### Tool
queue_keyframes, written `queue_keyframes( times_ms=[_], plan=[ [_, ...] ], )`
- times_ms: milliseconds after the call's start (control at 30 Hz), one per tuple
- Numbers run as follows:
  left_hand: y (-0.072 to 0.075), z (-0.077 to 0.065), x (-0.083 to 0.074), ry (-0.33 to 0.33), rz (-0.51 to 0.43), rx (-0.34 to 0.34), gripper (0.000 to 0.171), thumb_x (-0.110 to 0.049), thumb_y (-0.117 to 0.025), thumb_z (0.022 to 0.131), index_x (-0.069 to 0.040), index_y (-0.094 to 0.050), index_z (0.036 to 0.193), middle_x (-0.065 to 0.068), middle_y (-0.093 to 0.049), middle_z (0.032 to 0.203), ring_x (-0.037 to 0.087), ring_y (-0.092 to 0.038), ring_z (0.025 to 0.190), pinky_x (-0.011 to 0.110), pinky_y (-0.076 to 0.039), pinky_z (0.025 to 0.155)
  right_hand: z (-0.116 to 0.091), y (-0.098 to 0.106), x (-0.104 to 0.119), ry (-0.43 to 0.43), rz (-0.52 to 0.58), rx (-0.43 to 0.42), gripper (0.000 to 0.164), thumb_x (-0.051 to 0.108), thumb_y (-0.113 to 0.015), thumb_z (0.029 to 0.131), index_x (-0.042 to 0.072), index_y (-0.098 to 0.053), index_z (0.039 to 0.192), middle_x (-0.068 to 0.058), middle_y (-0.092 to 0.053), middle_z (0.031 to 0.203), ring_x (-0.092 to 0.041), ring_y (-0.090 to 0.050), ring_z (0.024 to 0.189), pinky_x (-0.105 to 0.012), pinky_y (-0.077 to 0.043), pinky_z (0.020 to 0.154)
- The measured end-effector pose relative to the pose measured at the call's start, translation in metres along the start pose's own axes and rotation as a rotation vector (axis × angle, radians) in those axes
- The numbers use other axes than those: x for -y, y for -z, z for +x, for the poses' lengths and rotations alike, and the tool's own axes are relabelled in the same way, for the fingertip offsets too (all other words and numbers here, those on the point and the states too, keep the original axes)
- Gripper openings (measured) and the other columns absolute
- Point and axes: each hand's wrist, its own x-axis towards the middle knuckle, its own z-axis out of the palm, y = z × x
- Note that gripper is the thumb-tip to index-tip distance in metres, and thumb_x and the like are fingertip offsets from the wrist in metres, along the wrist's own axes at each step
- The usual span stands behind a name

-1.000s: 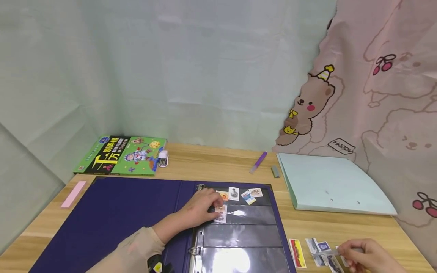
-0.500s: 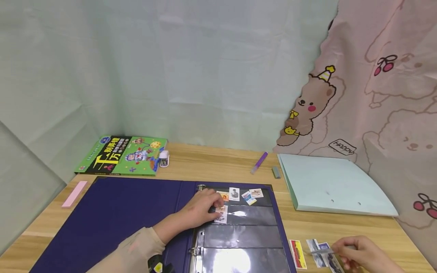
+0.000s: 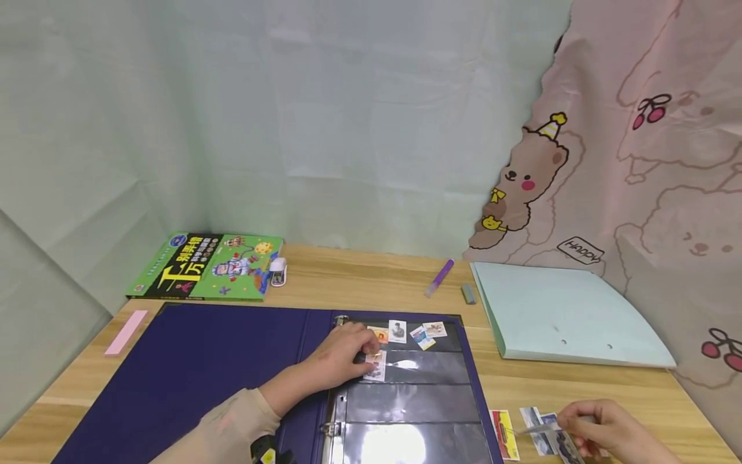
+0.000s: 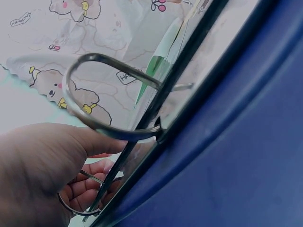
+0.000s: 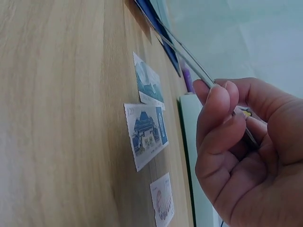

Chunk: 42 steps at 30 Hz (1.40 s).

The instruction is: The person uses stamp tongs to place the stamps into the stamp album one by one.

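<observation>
My left hand [image 3: 342, 351] rests on the right side of a navy ring-binder album [image 3: 232, 374], thumb and bent index fingertip at a stamp [image 3: 375, 367] in the second row of the black pocket page [image 3: 414, 403]. In the left wrist view, its thumb and fingers are beside the binder ring [image 4: 78, 94]. My right hand [image 3: 599, 425] grips metal tweezers [image 3: 542, 428], their tips at the edge of a red-and-yellow stamp [image 3: 504, 435]. Below the tweezers lie a grey-blue stamp [image 3: 537, 428] and others; a blue building stamp [image 5: 146, 132] shows in the right wrist view.
Several stamps, including a portrait stamp [image 3: 397, 331], sit in the top row. A green book [image 3: 237, 270], a white correction-tape-like item [image 3: 278, 272], a purple pen [image 3: 440, 277], a grey eraser-like block [image 3: 468, 294], a pale blue folder [image 3: 568, 309] and a pink strip [image 3: 125, 333] surround the album.
My right hand has moved left with the tweezers, whose tips have passed from over the grey-blue stamp to the red-and-yellow one. The left hand stays in place.
</observation>
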Motion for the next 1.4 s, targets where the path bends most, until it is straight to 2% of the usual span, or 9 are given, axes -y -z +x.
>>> queue_keyframes(
  times_ms=[100, 233, 433, 500, 733, 933, 1033, 1167, 1400],
  plan=[
    [0.000, 0.000, 0.000, 0.003, 0.000, 0.003, 0.020, -0.028, -0.070, 0.074, -0.019, -0.057, 0.087, -0.009, -0.048, 0.078, 0.005, -0.038, 0.074, 0.029, -0.034, 0.076, 0.001, 0.000, 0.000, 0.020, -0.021, -0.018, 0.032, 0.007, -0.035, 0.096, -0.021, -0.045, 0.106, -0.008, -0.045, 0.062, -0.009, -0.043, 0.054, -0.034, -0.028, 0.045],
    [0.000, 0.000, -0.001, 0.004, 0.003, 0.002, 0.021, -0.028, -0.070, 0.074, -0.020, -0.057, 0.087, -0.010, -0.048, 0.078, 0.005, -0.038, 0.074, 0.029, -0.035, 0.077, 0.000, 0.000, -0.001, 0.045, -0.045, -0.038, 0.031, 0.005, -0.033, 0.096, -0.022, -0.045, 0.105, 0.000, -0.050, 0.063, -0.024, -0.038, 0.055, -0.035, -0.028, 0.045],
    [0.000, 0.000, -0.001, -0.003, 0.006, 0.000, 0.021, -0.027, -0.071, 0.074, -0.019, -0.057, 0.087, -0.009, -0.048, 0.078, 0.005, -0.038, 0.074, 0.030, -0.035, 0.077, 0.000, -0.002, 0.000, 0.043, -0.078, -0.062, 0.031, 0.005, -0.035, 0.095, -0.023, -0.044, 0.103, 0.004, -0.053, 0.064, -0.022, -0.041, 0.055, -0.034, -0.028, 0.046],
    [0.000, 0.000, -0.001, -0.001, 0.003, 0.002, 0.021, -0.028, -0.071, 0.074, -0.019, -0.057, 0.087, -0.009, -0.048, 0.078, 0.005, -0.039, 0.074, 0.030, -0.035, 0.077, 0.000, -0.002, 0.002, 0.046, -0.091, -0.069, 0.031, 0.005, -0.035, 0.095, -0.023, -0.045, 0.103, -0.004, -0.051, 0.062, -0.023, -0.042, 0.055, -0.034, -0.029, 0.046],
    [0.000, -0.001, 0.000, 0.002, -0.003, 0.007, 0.021, -0.029, -0.070, 0.074, -0.020, -0.056, 0.087, -0.009, -0.048, 0.078, 0.005, -0.038, 0.074, 0.029, -0.034, 0.076, -0.004, 0.001, 0.005, 0.067, -0.164, -0.122, 0.027, 0.003, -0.034, 0.095, -0.018, -0.050, 0.101, -0.012, -0.047, 0.063, -0.024, -0.044, 0.057, -0.033, -0.033, 0.047],
    [-0.001, 0.001, 0.001, -0.001, 0.005, -0.002, 0.021, -0.029, -0.071, 0.073, -0.020, -0.057, 0.085, -0.009, -0.048, 0.076, 0.005, -0.038, 0.074, 0.028, -0.034, 0.076, -0.004, 0.002, 0.009, 0.101, -0.152, -0.137, 0.026, 0.002, -0.033, 0.095, -0.017, -0.050, 0.101, 0.002, -0.053, 0.065, -0.026, -0.043, 0.057, -0.035, -0.036, 0.046],
    [-0.001, 0.002, 0.000, 0.001, 0.003, 0.000, 0.021, -0.029, -0.071, 0.073, -0.020, -0.057, 0.085, -0.009, -0.048, 0.076, 0.005, -0.038, 0.074, 0.027, -0.034, 0.075, -0.004, 0.002, 0.013, 0.058, -0.154, -0.163, 0.028, 0.006, -0.033, 0.096, -0.012, -0.052, 0.103, 0.012, -0.054, 0.071, -0.020, -0.048, 0.060, -0.033, -0.038, 0.052],
    [-0.001, 0.001, 0.000, 0.004, -0.004, 0.004, 0.021, -0.029, -0.071, 0.073, -0.019, -0.057, 0.085, -0.009, -0.048, 0.076, 0.005, -0.038, 0.074, 0.028, -0.034, 0.076, -0.002, 0.001, 0.020, 0.043, -0.208, -0.233, 0.027, 0.009, -0.034, 0.096, -0.007, -0.055, 0.102, 0.011, -0.053, 0.070, -0.015, -0.050, 0.063, -0.031, -0.038, 0.055],
    [-0.001, 0.000, 0.000, 0.008, -0.004, 0.001, 0.022, -0.029, -0.071, 0.073, -0.019, -0.057, 0.086, -0.009, -0.049, 0.077, 0.005, -0.039, 0.074, 0.029, -0.034, 0.077, 0.013, -0.006, 0.034, 0.175, -0.295, -0.330, 0.022, 0.006, -0.039, 0.094, -0.009, -0.055, 0.096, 0.010, -0.053, 0.066, -0.021, -0.046, 0.059, -0.032, -0.037, 0.051]
  ],
)
